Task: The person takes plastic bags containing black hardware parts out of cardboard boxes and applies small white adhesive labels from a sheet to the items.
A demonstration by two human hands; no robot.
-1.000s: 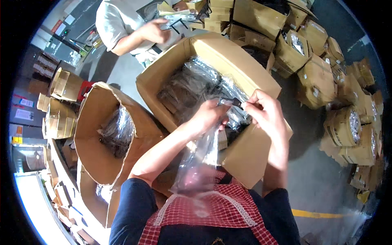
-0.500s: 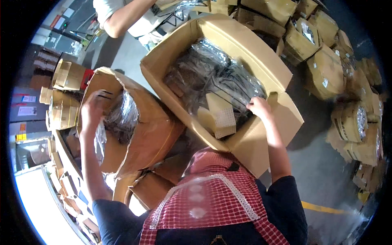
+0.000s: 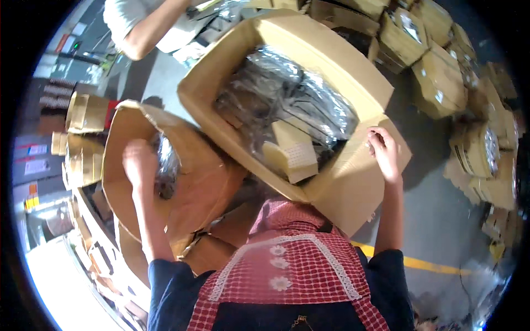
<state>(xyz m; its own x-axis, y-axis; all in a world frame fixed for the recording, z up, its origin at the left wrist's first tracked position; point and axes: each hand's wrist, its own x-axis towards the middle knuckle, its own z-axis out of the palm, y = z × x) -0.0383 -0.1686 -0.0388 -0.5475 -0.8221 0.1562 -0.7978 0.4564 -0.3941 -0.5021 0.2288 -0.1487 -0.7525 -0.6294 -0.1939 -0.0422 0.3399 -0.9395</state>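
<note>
My left hand (image 3: 139, 158) is inside the tall brown carton (image 3: 193, 182) at the left, near clear plastic wrap (image 3: 167, 157). Motion smears its fingers, so any hold is hidden. My right hand (image 3: 385, 149) is over the folded-out flap (image 3: 353, 185) of the large open carton (image 3: 314, 38). Its fingers curl toward the thumb; whatever they may pinch cannot be made out. Inside the large carton lie thin black rod-like parts in clear plastic bags (image 3: 326, 107). A piece of tan cardboard with a white dotted face (image 3: 301, 160) rests among them.
Another person's arm (image 3: 157, 27) reaches in at the far left. Several cartons (image 3: 439, 83) stand stacked along the right, and more cartons (image 3: 85, 113) stand at the left. A yellow line (image 3: 425, 265) crosses the grey floor at the lower right.
My right hand has come away from the black rods and moved right, over the flap. My left hand has moved lower in the left carton; the black prongs at its fingers no longer show.
</note>
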